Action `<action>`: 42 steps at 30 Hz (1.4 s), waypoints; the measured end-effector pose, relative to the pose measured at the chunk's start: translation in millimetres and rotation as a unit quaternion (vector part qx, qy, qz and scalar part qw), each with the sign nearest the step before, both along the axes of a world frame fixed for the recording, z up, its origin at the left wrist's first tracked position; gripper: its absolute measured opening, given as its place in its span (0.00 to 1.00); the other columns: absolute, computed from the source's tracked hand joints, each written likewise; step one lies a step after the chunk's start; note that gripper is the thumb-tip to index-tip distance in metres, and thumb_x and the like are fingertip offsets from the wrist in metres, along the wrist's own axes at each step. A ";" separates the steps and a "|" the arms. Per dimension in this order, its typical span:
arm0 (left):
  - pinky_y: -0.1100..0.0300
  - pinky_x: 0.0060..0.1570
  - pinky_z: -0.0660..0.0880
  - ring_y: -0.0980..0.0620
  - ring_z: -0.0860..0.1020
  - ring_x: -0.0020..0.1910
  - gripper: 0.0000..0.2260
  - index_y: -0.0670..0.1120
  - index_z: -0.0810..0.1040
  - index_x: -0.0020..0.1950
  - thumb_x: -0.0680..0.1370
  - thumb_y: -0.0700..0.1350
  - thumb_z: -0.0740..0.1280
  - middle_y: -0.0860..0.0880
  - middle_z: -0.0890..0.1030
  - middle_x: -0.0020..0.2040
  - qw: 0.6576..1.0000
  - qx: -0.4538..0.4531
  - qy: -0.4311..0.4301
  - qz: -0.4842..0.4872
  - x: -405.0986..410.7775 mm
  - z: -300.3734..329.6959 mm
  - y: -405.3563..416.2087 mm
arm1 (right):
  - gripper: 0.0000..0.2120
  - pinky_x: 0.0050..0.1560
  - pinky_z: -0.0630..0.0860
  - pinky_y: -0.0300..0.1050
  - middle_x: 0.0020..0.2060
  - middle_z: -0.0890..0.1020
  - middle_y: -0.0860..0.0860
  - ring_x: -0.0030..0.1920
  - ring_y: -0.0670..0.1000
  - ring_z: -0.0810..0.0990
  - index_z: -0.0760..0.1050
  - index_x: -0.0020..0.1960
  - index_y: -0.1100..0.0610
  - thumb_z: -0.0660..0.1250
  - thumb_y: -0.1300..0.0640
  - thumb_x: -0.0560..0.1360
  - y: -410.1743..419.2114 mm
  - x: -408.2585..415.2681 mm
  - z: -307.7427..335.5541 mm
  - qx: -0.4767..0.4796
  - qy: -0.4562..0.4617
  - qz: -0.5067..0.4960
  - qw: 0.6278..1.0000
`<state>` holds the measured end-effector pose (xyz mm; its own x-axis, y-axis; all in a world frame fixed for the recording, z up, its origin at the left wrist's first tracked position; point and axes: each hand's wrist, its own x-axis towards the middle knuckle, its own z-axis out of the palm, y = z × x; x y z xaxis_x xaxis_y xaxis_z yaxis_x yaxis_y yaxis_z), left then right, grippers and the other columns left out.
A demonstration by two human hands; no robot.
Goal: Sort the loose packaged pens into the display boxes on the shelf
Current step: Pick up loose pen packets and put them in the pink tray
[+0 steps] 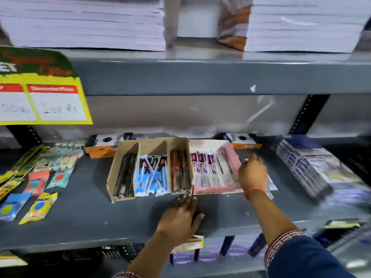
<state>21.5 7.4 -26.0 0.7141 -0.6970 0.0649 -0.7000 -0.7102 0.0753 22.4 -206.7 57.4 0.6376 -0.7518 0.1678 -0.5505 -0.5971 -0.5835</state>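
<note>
A brown cardboard display box point(116, 171) with three compartments stands on the grey shelf point(80, 223): black pens on the left, blue-and-white packaged pens point(151, 177) in the middle, red pens point(179, 173) on the right. Beside it lies a pink box point(234, 157) of packaged pens. My left hand point(180, 215) rests on the shelf at the brown box's front right corner, fingertips touching a thin pen there. My right hand point(253, 173) reaches over the pink box's right edge, fingers pinched; what it holds is blurred.
Packaged sharpeners and erasers point(38, 185) lie at the left. Orange-black boxes point(104, 145) stand behind. Dark bundled packs point(305, 165) sit at the right. A yellow price sign point(40, 97) hangs from the upper shelf, which carries paper stacks point(84, 23).
</note>
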 end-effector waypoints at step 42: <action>0.66 0.66 0.40 0.54 0.47 0.74 0.51 0.49 0.51 0.78 0.63 0.69 0.19 0.51 0.50 0.77 0.998 -0.007 0.046 0.031 -2.4 1.9 4.8 | 0.10 0.27 0.71 0.31 0.33 0.78 0.52 0.30 0.47 0.72 0.75 0.36 0.57 0.71 0.70 0.69 9.9 14.9 4.8 0.378 -0.132 0.171 0.900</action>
